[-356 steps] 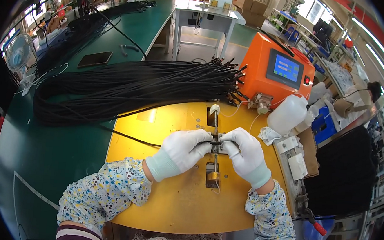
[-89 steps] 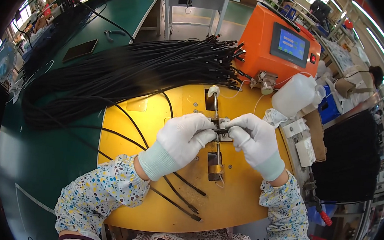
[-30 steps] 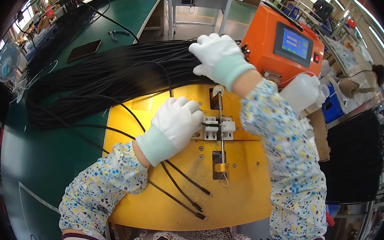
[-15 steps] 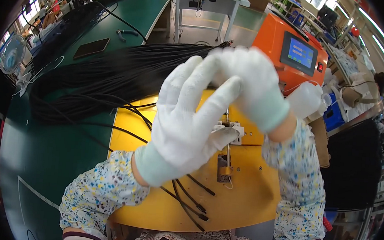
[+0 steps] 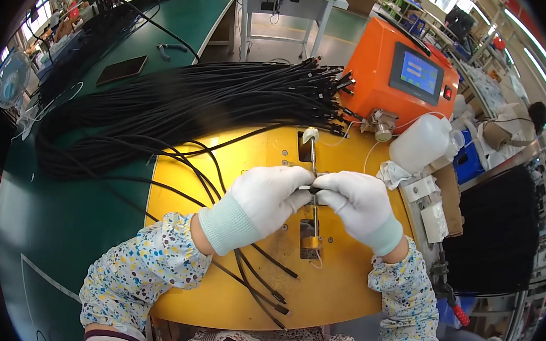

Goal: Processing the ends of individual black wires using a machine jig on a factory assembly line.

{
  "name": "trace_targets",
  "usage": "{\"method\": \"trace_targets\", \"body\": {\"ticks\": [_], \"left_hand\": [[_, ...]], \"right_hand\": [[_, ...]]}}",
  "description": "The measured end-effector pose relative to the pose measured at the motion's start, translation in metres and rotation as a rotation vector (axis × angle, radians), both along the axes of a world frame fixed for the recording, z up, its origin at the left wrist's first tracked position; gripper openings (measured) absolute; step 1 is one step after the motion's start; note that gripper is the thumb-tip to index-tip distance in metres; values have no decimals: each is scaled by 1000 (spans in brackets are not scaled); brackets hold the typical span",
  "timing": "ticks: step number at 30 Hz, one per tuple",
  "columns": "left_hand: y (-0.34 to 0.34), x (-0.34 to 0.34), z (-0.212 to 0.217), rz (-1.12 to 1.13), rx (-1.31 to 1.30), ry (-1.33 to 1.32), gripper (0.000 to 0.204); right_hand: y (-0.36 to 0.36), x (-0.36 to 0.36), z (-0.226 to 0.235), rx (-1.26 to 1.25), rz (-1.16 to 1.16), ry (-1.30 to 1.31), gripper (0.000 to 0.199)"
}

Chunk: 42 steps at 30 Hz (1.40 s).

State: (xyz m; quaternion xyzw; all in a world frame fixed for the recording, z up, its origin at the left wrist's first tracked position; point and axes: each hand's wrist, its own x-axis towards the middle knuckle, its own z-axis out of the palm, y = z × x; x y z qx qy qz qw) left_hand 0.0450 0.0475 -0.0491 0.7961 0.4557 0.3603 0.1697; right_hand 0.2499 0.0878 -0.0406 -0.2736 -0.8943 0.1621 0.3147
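Two gloved hands meet over the middle of the round yellow work plate [image 5: 340, 291]. Left hand [image 5: 264, 199]: white knit glove, fingers curled, fingertips pinched on a thin black cable end [image 5: 314, 190] just where it crosses the fixture. Right hand [image 5: 355, 201]: same glove, fingers also curled and pinched on the same cable end from the other side; the two sets of fingertips touch or nearly touch. The cable end sits directly over a slim metal rod fixture [image 5: 315, 167] that runs up and down the plate, with one white knob at its far end and one brass-coloured block [image 5: 310, 243] at its near end. Count on the plate: one rod fixture, one brass block. Three loose black cables [image 5: 264, 284] trail out from under the left wrist toward the near rim, ends free and close together. One large bundle of black cables [image 5: 181, 109], too many to count, lies across the green bench [image 5: 56, 230] beyond the plate, connector ends pointing at one orange machine [image 5: 399, 78] with one blue screen. One white plastic jug [image 5: 421, 142] stands just beside the machine, right of the plate. One dark flat phone-like slab [image 5: 122, 69] lies on the bench, well apart from the hands. Both forearms wear spotted sleeve covers.
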Motion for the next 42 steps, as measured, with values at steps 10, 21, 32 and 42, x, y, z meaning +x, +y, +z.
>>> {"method": "trace_targets", "body": {"ticks": [10,21,32,42], "left_hand": [[6,-6,-15,55,-70,115,27],[9,-11,-28,-14,213,431,38],[8,-10,-29,-11,286,501,36],[12,-12,-31,-12,222,454,35]], "right_hand": [[11,4,-18,-196,-163,42,9],[18,-2,-6,-399,-240,47,8],[111,-71,10,247,-509,-1186,11],[60,-17,54,789,-315,-205,14]]}}
